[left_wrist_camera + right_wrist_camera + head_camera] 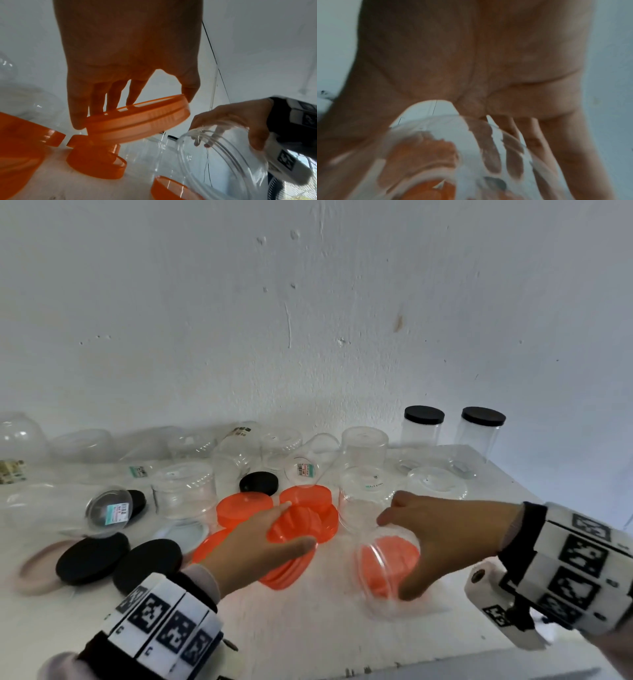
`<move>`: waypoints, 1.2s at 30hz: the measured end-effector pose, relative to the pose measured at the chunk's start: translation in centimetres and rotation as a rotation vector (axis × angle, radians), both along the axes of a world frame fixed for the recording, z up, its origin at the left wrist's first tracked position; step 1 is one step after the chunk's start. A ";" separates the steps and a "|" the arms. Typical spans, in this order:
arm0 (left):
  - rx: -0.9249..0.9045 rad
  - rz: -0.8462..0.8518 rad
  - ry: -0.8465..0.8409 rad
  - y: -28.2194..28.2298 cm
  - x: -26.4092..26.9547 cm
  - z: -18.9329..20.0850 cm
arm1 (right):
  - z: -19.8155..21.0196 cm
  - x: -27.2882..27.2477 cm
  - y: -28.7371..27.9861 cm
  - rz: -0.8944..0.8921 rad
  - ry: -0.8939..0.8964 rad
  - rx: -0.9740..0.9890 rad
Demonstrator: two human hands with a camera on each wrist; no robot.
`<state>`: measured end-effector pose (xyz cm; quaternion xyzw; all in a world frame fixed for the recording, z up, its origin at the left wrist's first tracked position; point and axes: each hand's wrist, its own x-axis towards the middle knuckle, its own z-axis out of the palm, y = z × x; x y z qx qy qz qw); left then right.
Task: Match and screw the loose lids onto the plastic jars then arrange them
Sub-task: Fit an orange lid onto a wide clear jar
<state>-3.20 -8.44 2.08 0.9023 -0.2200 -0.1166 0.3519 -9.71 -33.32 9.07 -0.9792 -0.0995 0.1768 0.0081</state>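
My left hand (274, 537) grips an orange lid (298, 525) by its rim, fingers on the far edge and thumb on the near edge; in the left wrist view the orange lid (139, 121) is lifted and tilted above other orange lids (96, 165). My right hand (435, 539) grips a clear plastic jar (383, 573) tipped on its side, mouth toward the left hand, with orange showing through it. The clear jar (221, 161) shows its open threaded mouth. In the blurred right wrist view my fingers (513, 155) curl round the jar (436, 155).
Several loose orange lids (243, 506) and black lids (92, 558) lie on the white table (308, 628). Many clear jars (185, 491) crowd the back by the wall. Two jars with black lids on (424, 426) stand at the back right. The table edge runs close on the right.
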 end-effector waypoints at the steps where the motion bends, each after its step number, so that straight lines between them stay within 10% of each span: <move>1: -0.046 0.001 -0.005 0.4 0.0 0.2 | -0.5 0.1 0.5 -0.010 -0.022 0.071; 15: -0.349 0.123 -0.051 2.9 0.1 1.7 | -6.3 3.4 6.2 -0.229 0.001 0.554; 36: 0.218 -0.114 -0.146 -0.7 -0.2 0.8 | -8.9 3.7 6.0 -0.243 0.257 0.754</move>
